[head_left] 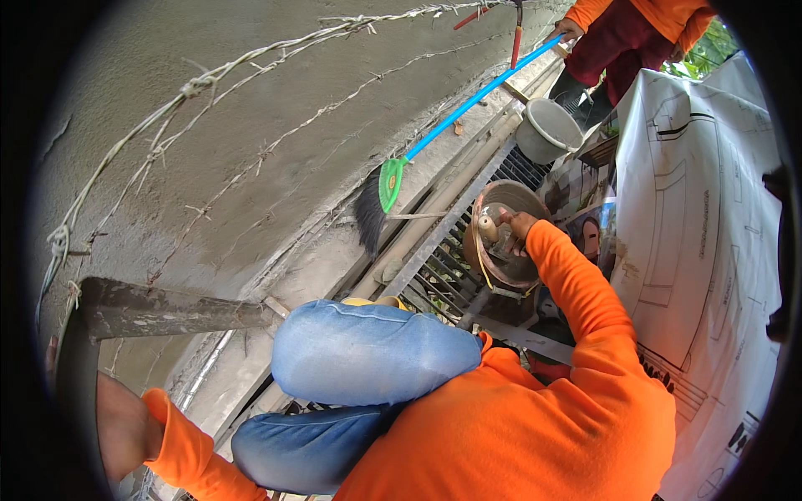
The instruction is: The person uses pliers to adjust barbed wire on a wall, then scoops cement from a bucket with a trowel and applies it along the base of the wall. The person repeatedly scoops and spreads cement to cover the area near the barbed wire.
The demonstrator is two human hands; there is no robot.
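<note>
My right hand (520, 231) reaches into a round, mud-stained bucket (476, 250), its fingers curled at a pale, rounded, handle-like piece (488, 227). Whether they fully grip that piece is hard to see. Greyish residue coats the bucket inside. Far to the left, my left hand (125, 427) is at a weathered metal angle bar (175, 311); the bar hides most of its fingers. My bent knees in blue jeans (368, 351) lie between the two arms.
A co-worker's hand (570, 30) at the top holds a broom with a blue handle (476, 96). A grey pail (547, 129) stands beyond my bucket on metal grating (434, 280). Barbed wire (267, 150) runs along the plastered wall (192, 50). A white printed sheet (677, 209) hangs at right.
</note>
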